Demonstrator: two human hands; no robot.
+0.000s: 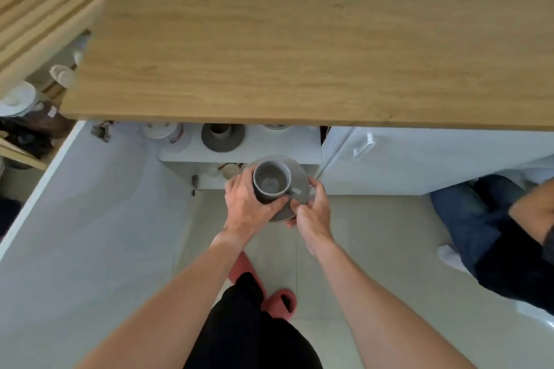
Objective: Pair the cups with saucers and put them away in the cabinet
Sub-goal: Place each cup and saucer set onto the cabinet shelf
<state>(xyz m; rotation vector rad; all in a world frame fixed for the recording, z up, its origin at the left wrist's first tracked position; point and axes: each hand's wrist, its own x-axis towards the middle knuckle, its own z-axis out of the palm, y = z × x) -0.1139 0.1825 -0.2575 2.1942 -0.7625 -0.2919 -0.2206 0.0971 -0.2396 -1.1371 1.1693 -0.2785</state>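
Observation:
A grey cup (272, 181) stands upright on a grey saucer (300, 180), held in the air in front of the open cabinet below the wooden counter. My left hand (247, 204) wraps the cup's left side and the saucer's edge. My right hand (313, 210) grips the saucer's right rim near the cup's handle. On the cabinet's upper white shelf (287, 147) a second grey cup rests on a grey saucer (222, 136). A white mug (163, 132) stands to its left.
The wooden countertop (299, 39) overhangs the cabinet. The open white cabinet door (75, 219) stands at my left. A closed white door with a handle (364, 145) is at the right. Another person's leg in jeans (467, 219) is on the floor at the right. More crockery (230, 169) sits on the lower shelf.

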